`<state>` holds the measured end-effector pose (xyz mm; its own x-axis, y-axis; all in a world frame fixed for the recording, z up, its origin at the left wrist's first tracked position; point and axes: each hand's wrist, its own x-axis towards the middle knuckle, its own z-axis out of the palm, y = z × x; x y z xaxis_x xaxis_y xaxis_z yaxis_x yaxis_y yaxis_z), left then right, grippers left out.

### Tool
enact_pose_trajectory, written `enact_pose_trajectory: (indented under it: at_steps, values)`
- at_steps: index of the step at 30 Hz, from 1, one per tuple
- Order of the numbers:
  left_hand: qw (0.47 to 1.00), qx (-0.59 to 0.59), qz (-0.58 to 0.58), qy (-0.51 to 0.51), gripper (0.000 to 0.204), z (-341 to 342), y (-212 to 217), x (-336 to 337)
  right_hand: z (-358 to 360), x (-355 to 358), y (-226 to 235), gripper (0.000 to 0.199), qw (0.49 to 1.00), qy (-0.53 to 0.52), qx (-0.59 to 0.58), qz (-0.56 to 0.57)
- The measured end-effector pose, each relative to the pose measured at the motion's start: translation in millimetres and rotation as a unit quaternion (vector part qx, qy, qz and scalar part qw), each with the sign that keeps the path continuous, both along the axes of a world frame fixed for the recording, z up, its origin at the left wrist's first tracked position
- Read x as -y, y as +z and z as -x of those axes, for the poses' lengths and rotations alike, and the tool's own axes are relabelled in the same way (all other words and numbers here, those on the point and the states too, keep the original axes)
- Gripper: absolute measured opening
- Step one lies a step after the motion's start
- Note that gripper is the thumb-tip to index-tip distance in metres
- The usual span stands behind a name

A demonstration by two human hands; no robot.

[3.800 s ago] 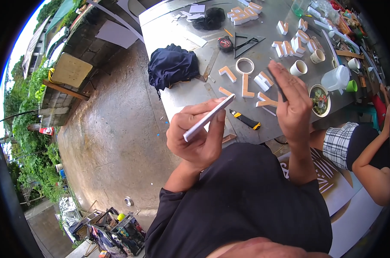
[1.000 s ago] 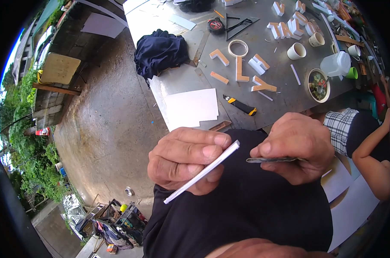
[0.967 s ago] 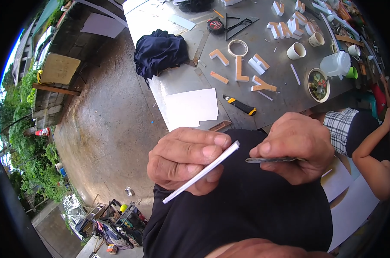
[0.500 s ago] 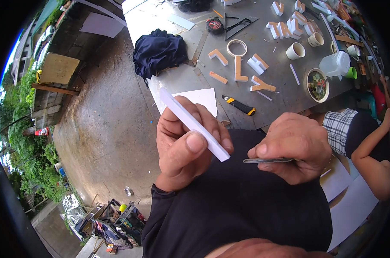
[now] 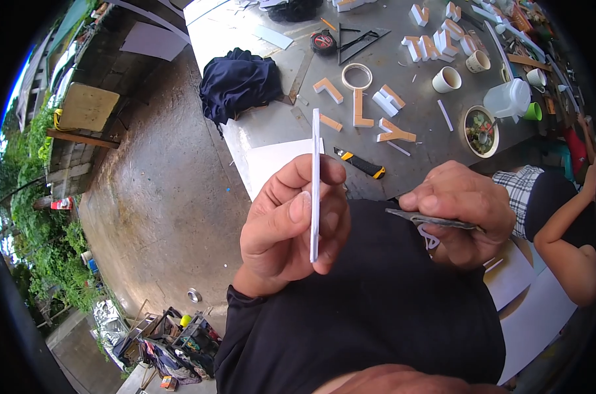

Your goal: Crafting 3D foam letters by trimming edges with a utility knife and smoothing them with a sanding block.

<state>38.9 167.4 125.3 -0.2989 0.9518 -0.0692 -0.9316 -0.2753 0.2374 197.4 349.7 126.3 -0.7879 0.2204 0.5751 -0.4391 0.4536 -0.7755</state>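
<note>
My left hand (image 5: 275, 230) pinches a narrow white strip (image 5: 315, 177) between thumb and fingers. The strip stands almost upright in front of my chest, its thin edge toward me. To the right, my right hand (image 5: 472, 207) is closed on a folded dark grey sheet (image 5: 426, 219) that looks like sandpaper. Its thin edge sticks out to the left, apart from the strip. On the table beyond my hands lies a yellow and black utility knife (image 5: 360, 163). Past it are several letter-shaped pieces, among them a tan-faced one (image 5: 396, 134) and a white-sided one (image 5: 388, 100).
The metal table (image 5: 288, 125) bears a dark cloth (image 5: 239, 85), a tape roll (image 5: 357, 77), a tape measure (image 5: 323, 43) and a set square (image 5: 370, 43). Cups (image 5: 447, 79), a plastic jug (image 5: 508, 98) and a food bowl (image 5: 480, 131) stand right. Another person's arm (image 5: 564, 262) is at far right.
My left hand has turned the white strip from a slant to nearly upright. My right hand has shifted slightly right and up, and the dark sheet now tilts down to the right.
</note>
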Motion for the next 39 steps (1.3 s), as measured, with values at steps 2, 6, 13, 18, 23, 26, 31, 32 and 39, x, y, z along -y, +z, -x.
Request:
enact_pose_trajectory:
  at_steps: [2, 6, 13, 18, 23, 26, 31, 32, 39]
  values:
    - [1.0, 0.006, -0.002, -0.002, 0.045, -3, 2, -1, -1, -2, -3, 0.021, 0.999, -0.017, -0.028, 0.004]
    - [1.0, 0.021, 0.02, 0.0, 0.05, -12, 10, 0, -1, -7, -1, 0.022, 1.0, 0.009, -0.027, 0.004]
    - [1.0, 0.008, 0.019, -0.02, 0.05, -23, 15, -7, 12, -27, 8, 0.017, 0.997, 0.069, 0.001, -0.035]
    - [0.998, 0.011, 0.065, -0.013, 0.026, -33, 14, -12, 24, -34, -8, 0.019, 0.977, 0.177, 0.039, 0.112]
    - [0.995, -0.05, 0.082, 0.012, 0.038, -38, 13, -8, 20, -32, -21, 0.018, 0.972, 0.177, 0.019, 0.155]
    - [0.938, -0.324, 0.064, 0.109, 0.052, -44, 13, -5, 18, -29, -27, 0.018, 0.963, 0.184, 0.011, 0.195]
    - [0.672, -0.675, 0.127, 0.277, 0.043, -48, 12, -5, 23, -22, -40, 0.018, 0.941, 0.239, -0.018, 0.239]
    - [0.647, -0.684, 0.14, 0.307, 0.044, -50, 13, -6, 24, -20, -44, 0.019, 0.937, 0.243, -0.017, 0.251]
    - [0.578, -0.728, 0.137, 0.342, 0.046, -51, 16, -12, 31, -12, -57, 0.02, 0.913, 0.29, -0.036, 0.284]
